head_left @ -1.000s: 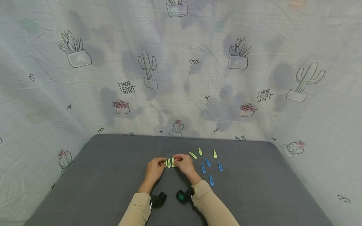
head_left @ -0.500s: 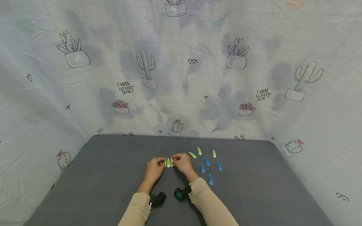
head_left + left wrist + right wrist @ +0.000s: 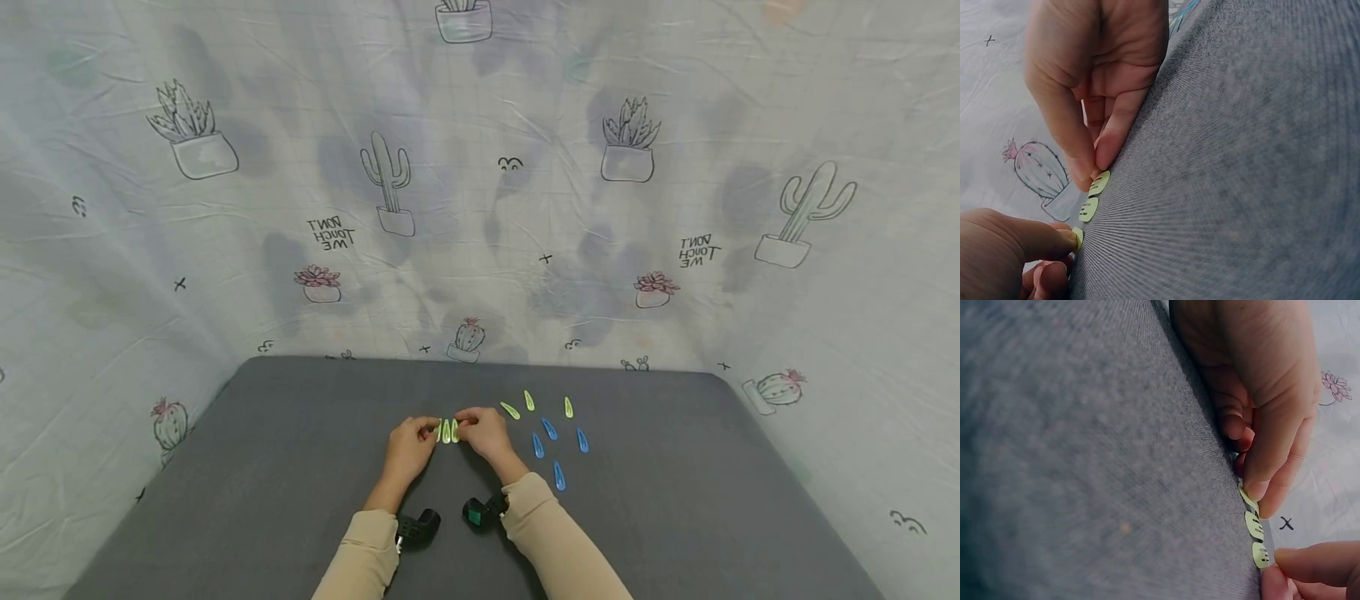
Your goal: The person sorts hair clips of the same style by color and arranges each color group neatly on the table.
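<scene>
Head view: three slotted, teardrop-shaped green hair clips (image 3: 447, 432) are lined up side by side, long axes laid front to back, narrow ends pointing away. The outer two are pinched in narrow fingertip grips by the left hand (image 3: 409, 448) and right hand (image 3: 486, 433), the third set between. Right of the grip, four blue clips (image 3: 559, 476) are scattered, three more green clips (image 3: 568, 407) just beyond.

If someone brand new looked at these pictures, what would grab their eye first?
Probably the left hand and right hand meeting mid-table, pinching the outer two of three yellow-green hair clips in a row. Next, the four bright blue clips and three other yellow-green clips scattered to the right on the gray table. Behind, the pale sheet shows potted-cactus drawings and mirrored lettering.
</scene>
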A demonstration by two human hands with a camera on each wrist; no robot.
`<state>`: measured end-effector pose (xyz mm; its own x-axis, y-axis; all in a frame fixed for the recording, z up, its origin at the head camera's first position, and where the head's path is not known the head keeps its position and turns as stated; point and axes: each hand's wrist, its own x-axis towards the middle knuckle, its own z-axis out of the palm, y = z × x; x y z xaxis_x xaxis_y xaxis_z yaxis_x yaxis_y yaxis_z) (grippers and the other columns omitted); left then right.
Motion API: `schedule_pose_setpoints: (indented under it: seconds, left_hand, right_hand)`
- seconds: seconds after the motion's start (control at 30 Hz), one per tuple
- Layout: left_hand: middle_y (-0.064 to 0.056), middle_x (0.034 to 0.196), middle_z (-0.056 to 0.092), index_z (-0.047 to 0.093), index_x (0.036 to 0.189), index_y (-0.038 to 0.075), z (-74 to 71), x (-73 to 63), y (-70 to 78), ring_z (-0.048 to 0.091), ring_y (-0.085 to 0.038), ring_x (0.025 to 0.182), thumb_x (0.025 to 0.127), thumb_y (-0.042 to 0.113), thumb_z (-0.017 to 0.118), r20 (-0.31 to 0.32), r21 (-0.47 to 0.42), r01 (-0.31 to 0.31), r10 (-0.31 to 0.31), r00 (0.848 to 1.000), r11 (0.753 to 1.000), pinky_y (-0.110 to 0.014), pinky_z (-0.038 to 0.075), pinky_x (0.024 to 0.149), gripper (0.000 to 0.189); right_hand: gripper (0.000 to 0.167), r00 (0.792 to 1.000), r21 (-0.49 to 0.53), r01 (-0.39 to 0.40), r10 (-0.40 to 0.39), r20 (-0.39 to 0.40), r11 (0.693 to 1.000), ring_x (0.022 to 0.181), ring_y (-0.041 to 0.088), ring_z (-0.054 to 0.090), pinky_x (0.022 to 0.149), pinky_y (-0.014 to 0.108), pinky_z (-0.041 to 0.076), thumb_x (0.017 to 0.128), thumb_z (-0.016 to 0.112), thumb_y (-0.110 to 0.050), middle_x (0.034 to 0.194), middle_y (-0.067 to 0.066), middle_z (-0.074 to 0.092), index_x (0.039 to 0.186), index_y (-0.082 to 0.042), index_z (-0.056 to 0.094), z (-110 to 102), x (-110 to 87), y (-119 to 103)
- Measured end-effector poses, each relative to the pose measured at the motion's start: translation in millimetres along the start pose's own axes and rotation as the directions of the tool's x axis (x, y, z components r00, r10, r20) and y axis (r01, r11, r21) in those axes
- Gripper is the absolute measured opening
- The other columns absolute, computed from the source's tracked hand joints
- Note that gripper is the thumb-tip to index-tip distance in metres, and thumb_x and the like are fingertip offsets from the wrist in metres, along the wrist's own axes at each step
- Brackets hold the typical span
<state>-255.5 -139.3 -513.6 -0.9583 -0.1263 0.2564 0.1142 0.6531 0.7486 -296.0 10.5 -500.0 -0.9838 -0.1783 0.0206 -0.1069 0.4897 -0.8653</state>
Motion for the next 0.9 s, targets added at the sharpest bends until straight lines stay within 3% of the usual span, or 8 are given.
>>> schedule_pose_setpoints:
  seconds: [0.3, 0.63, 0.9]
  left_hand:
    - [-0.002, 0.07, 0.052, 0.073, 0.099, 0.006, 2.3, 1.6, -1.1, 0.042, -0.012, 0.058, 0.085, 0.007, 0.066, -0.006, 0.021, 0.002, -0.001, 1.0, 1.0, -0.027, 0.035, 0.055, 0.016]
    - [-0.002, 0.07, 0.052, 0.073, 0.099, 0.006, 3.3, -0.2, -1.3, 0.042, -0.012, 0.058, 0.085, 0.006, 0.067, -0.013, 0.011, -0.004, 0.004, 1.0, 1.0, -0.027, 0.035, 0.055, 0.016]
    - [-0.001, 0.068, 0.051, 0.074, 0.096, 0.005, 4.7, -1.4, -1.7, 0.042, -0.011, 0.058, 0.083, 0.005, 0.068, -0.037, 0.006, -0.019, 0.019, 0.999, 1.0, -0.026, 0.035, 0.055, 0.014]
  right_hand:
    - [0.025, 0.998, 0.126, 0.056, -0.054, -0.016, 0.99, 0.069, 0.009, 0.057, 0.062, 0.026, 0.047, 0.078, 0.068, -0.004, 0.083, 0.008, 0.068, 0.103, -0.002, 0.072, -3.2, -6.3, 6.2]
    - [0.028, 0.997, 0.258, 0.064, -0.07, 0.015, 0.964, 0.075, 0.01, 0.062, 0.068, 0.028, 0.052, 0.084, 0.067, -0.005, 0.092, 0.015, 0.068, 0.111, 0.003, 0.067, -6.3, -10.7, 12.9]
    - [0.03, 0.995, 0.264, 0.091, -0.097, 0.01, 0.96, 0.086, 0.03, 0.064, 0.068, 0.029, 0.05, 0.086, 0.064, 0.0, 0.1, 0.028, 0.065, 0.113, 0.011, 0.063, -26.5, -34.4, -16.2]
